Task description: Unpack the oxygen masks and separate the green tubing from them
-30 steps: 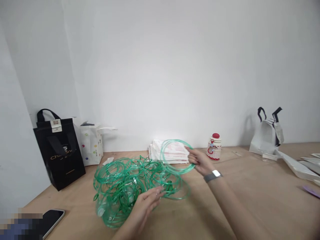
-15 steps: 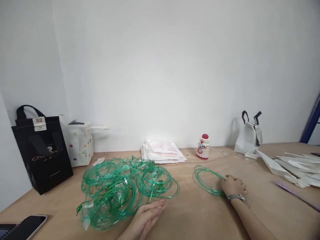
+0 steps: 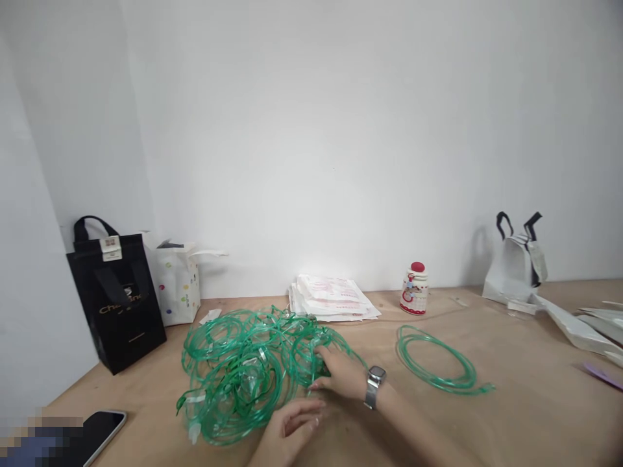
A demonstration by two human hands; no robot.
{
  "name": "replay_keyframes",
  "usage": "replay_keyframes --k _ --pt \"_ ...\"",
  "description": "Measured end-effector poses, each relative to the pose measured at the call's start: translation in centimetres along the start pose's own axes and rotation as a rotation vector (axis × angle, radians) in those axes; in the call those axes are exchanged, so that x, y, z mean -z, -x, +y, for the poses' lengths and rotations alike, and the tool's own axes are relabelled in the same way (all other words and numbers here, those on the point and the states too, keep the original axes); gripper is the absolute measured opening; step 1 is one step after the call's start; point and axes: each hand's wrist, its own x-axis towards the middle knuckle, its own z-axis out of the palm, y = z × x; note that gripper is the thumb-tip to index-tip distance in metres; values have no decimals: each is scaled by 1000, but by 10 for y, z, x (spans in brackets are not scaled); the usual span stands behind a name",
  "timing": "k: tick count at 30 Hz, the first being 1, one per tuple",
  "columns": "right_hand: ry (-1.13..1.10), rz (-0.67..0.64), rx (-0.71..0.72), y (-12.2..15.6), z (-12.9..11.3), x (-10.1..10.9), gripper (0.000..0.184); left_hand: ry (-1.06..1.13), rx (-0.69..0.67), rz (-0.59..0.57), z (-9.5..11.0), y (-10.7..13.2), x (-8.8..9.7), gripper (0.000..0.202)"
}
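A tangled pile of coiled green clear tubing (image 3: pixel 226 425) lies left of centre, with clear plastic mask-like parts (image 3: pixel 250 376) and small white tags among the loops. My right hand (image 3: pixel 341 373), wearing a watch, reaches over the pile's right end. Its thumb and fingers are apart around the tubing and touch it; no firm grip shows. In front of the pile, my left hand (image 3: pixel 294 425) hovers low with loosely curved fingers and holds nothing. One separate coil of green tubing (image 3: pixel 428 379) rests on the table to the right, touched by neither hand.
A stack of white printed packets (image 3: pixel 335 298) and a red-capped bottle (image 3: pixel 415 288) stand by the wall. At left are a black bag (image 3: pixel 119 305), a dotted white bag (image 3: pixel 180 285) and a phone (image 3: pixel 100 434). White wrappers (image 3: pixel 574 324) and a white bag (image 3: pixel 511 269) are at right.
My right hand has let go of the separate coil and moved left onto the pile. My left hand's fingers have parted. The view has swung slightly left.
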Motion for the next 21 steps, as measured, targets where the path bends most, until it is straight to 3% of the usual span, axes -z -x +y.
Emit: replay_keyframes --k 2,6,11,13,18,21 --pt "49 -27 -25 -12 -7 1 47 -22 -46 78 2 -1 5 35" --pt "104 -65 -51 -38 -16 28 27 -52 -14 199 -5 -9 9 29" --pt "-2 -23 -22 -46 -22 50 15 -75 -4 207 -18 -16 13 25" --pt "-88 63 0 -45 -24 55 14 -99 -9 182 -21 -16 15 25" --pt "-329 504 76 -39 -33 83 20 -133 -20 194 -26 -16 17 28" --pt "-458 695 148 -27 -45 103 24 -141 -1 180 -23 -15 16 28"
